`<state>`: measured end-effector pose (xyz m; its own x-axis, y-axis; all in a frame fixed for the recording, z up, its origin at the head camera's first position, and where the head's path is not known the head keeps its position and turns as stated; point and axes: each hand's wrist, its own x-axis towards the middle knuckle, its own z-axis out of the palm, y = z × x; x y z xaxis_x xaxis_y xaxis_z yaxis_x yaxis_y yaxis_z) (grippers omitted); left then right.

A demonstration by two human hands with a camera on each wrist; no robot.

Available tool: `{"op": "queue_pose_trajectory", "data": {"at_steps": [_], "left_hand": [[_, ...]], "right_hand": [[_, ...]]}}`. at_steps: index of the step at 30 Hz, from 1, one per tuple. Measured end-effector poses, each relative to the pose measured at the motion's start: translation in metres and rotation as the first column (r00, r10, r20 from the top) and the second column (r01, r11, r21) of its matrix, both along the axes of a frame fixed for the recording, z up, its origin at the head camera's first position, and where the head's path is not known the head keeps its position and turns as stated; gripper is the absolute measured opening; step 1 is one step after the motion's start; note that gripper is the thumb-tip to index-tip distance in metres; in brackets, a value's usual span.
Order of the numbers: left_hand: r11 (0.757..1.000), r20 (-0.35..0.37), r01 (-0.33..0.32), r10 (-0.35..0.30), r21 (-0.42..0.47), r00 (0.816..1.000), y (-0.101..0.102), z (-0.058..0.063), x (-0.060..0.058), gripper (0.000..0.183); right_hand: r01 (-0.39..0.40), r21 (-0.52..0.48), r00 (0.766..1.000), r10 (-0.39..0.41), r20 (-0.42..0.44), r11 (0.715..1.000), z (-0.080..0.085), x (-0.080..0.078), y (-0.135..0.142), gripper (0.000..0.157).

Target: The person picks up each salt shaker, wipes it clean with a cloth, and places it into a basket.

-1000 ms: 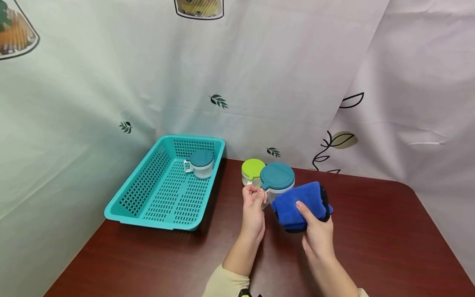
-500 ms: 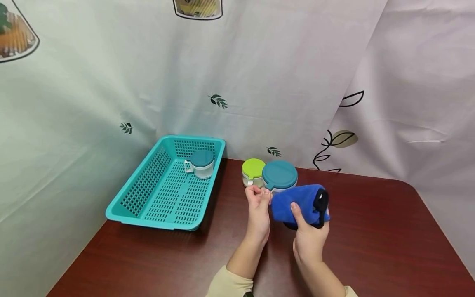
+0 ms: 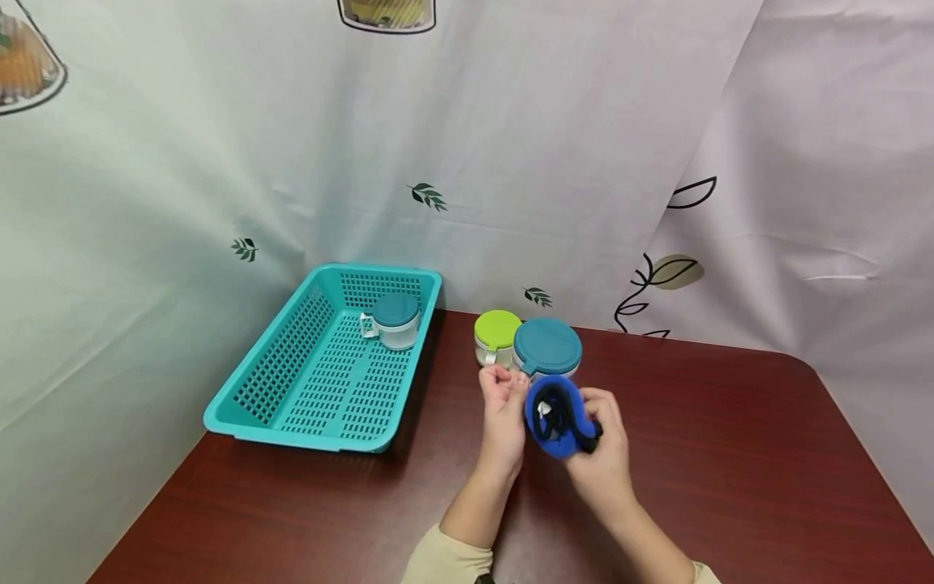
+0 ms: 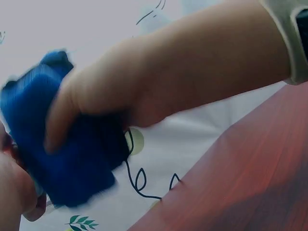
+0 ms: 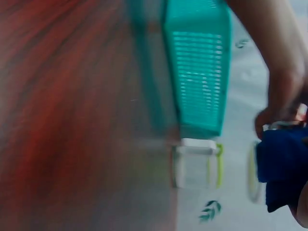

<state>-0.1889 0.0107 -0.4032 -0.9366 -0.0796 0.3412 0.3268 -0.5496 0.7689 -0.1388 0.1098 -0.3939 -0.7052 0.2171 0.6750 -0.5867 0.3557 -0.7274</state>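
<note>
In the head view my left hand [image 3: 503,418] grips the handle side of a clear jar with a teal lid [image 3: 549,345], its fingers curled just below the lid. The jar's body is mostly hidden behind my hands and the cloth. My right hand [image 3: 606,454] holds a folded blue cloth [image 3: 558,418] with black edging, its rolled end facing the camera, against the near side of the jar. The left wrist view shows that cloth [image 4: 72,159] blurred, with the thumb lying over it. From the right wrist the cloth [image 5: 281,163] appears beside the left hand [image 5: 284,101].
A smaller jar with a lime-green lid [image 3: 498,331] stands close behind, to the left of the held jar. Farther left is a turquoise basket [image 3: 292,443] with another teal-lidded jar [image 3: 396,322] at its far right. A patterned white curtain [image 3: 540,162] backs the dark red table [image 3: 730,454].
The right hand has turned and moved left with the blue cloth, so its rolled end now faces the camera. The left hand and its jar have shifted only slightly.
</note>
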Motion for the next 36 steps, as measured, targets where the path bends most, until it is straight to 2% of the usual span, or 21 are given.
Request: {"op": "queue_pose_trajectory", "data": {"at_steps": [2,3,7,9,14,17,19,22,25,27,28,31,34,36], "left_hand": [[1.0,-0.003,0.004,-0.004,-0.017,1.0,-0.003,0.001,0.0,0.019],[1.0,-0.01,0.01,-0.011,-0.022,1.0,-0.004,0.001,0.0,0.019],[0.999,-0.071,0.023,-0.026,-0.048,0.997,-0.006,0.003,-0.001,0.019],[0.999,-0.085,0.026,-0.03,-0.045,0.996,-0.005,0.003,-0.001,0.018],[0.998,-0.043,0.036,-0.038,-0.053,0.998,-0.003,0.003,0.002,0.018],[0.998,-0.014,0.039,-0.039,-0.05,0.999,-0.004,0.003,0.001,0.019],[0.999,0.006,0.042,-0.042,-0.033,0.999,-0.007,0.003,-0.001,0.019],[0.998,0.034,0.061,-0.061,-0.002,0.998,-0.011,0.004,-0.002,0.02],[0.997,0.052,0.083,-0.083,0.002,0.995,-0.015,0.005,-0.002,0.02],[0.996,0.048,0.087,-0.087,0.007,0.995,-0.014,0.004,-0.001,0.019],[0.996,0.043,0.084,-0.084,0.013,0.996,-0.013,0.004,-0.001,0.019],[0.997,0.015,0.068,-0.068,0.025,0.998,-0.008,0.002,-0.003,0.02],[0.997,0.004,0.076,-0.076,0.01,0.997,-0.005,0.002,-0.002,0.02],[0.996,0.015,0.09,-0.09,0.0,0.996,-0.005,0.003,-0.001,0.02]], "right_hand": [[-0.005,0.055,1.0,0.006,-0.002,0.998,0.0,0.002,0.0,0.036],[-0.011,0.053,1.0,0.012,-0.016,0.999,-0.002,0.002,0.001,0.037],[-0.058,-0.022,0.989,0.054,-0.139,0.998,-0.011,-0.004,0.013,0.044],[-0.069,-0.003,0.979,0.068,-0.192,0.998,-0.016,-0.008,0.018,0.048],[-0.019,0.12,0.976,0.044,-0.213,0.993,-0.017,-0.007,0.015,0.052],[-0.007,0.11,0.979,0.029,-0.202,0.994,-0.006,-0.001,0.013,0.045],[0.01,0.073,0.986,0.002,-0.164,0.997,0.0,0.001,0.016,0.043],[0.088,0.002,0.996,-0.088,-0.009,0.996,0.004,0.0,0.025,0.043],[0.156,-0.061,0.974,-0.144,0.175,0.986,-0.006,-0.011,0.042,0.049],[0.175,-0.105,0.962,-0.147,0.231,0.979,-0.009,-0.014,0.045,0.051],[0.163,-0.117,0.965,-0.134,0.226,0.98,-0.012,-0.015,0.044,0.051],[0.064,-0.105,0.993,-0.052,0.105,0.992,-0.019,-0.012,0.032,0.051],[-0.002,-0.03,1.0,0.002,0.005,1.0,-0.028,-0.008,0.022,0.048],[-0.006,-0.002,1.0,0.006,-0.006,1.0,-0.03,-0.008,0.022,0.045]]}}
